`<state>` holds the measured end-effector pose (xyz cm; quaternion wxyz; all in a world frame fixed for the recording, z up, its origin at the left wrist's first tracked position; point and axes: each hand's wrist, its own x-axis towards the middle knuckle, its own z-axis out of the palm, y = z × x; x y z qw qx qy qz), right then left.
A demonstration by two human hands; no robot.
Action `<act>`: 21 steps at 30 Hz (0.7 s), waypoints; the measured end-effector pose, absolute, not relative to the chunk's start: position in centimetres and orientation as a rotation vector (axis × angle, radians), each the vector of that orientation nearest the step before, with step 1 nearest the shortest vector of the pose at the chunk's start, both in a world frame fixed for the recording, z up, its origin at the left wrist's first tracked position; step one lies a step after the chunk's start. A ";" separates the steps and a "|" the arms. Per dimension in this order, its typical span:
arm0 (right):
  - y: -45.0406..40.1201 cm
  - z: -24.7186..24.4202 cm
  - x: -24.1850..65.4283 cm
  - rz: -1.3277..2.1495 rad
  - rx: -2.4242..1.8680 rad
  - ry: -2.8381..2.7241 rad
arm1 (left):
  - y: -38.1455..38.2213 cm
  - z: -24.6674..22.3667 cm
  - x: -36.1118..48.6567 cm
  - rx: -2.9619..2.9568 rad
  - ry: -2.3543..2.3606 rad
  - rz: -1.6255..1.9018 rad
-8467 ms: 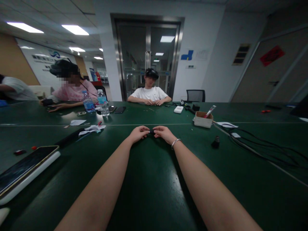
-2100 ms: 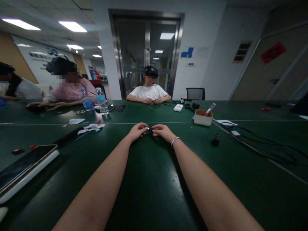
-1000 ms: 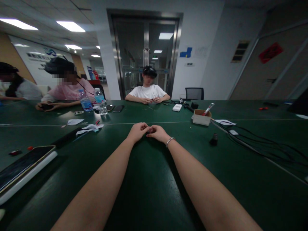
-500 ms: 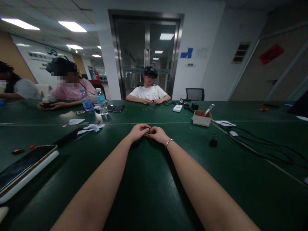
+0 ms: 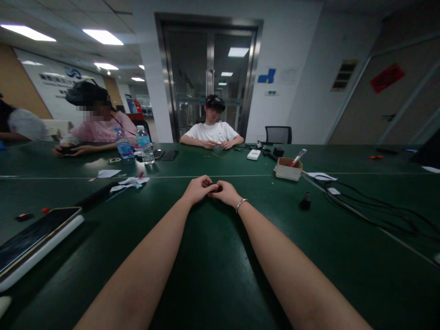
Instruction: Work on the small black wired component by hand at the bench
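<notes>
Both my hands meet over the middle of the green table (image 5: 213, 256), fingertips together. My left hand (image 5: 198, 189) is curled, its thumb and fingers pinched toward the right hand. My right hand (image 5: 227, 193), with a silver bracelet (image 5: 241, 205) at the wrist, is closed from the other side. Between the fingertips a small dark thing is almost wholly covered, so its kind cannot be made out. Off to the right, a short black object (image 5: 305, 201) stands on the table.
A phone on a white box (image 5: 41, 238) lies at left, with crumpled paper (image 5: 129, 183) beyond. Two water bottles (image 5: 146, 144) stand farther back. A small cardboard box (image 5: 288, 169) and black cables (image 5: 374, 211) lie at right. A person in a white shirt (image 5: 212, 133) sits opposite.
My left fingers have curled in more and its thumb has shifted toward the right hand. The small dark thing, partly visible before, is now mostly hidden.
</notes>
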<state>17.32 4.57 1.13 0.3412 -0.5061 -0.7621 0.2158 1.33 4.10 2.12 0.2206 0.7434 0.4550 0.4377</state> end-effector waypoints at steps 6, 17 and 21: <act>4.3 1.3 17.3 0.560 -1.307 -1.992 | 3.7 2.6 1.4 2.041 1.280 1.221; 4.3 1.2 17.3 0.588 -1.282 -1.960 | 4.9 2.9 0.5 1.637 1.224 1.542; 4.1 1.1 16.9 0.746 -1.243 -2.011 | 4.7 3.9 -0.6 1.622 1.411 1.339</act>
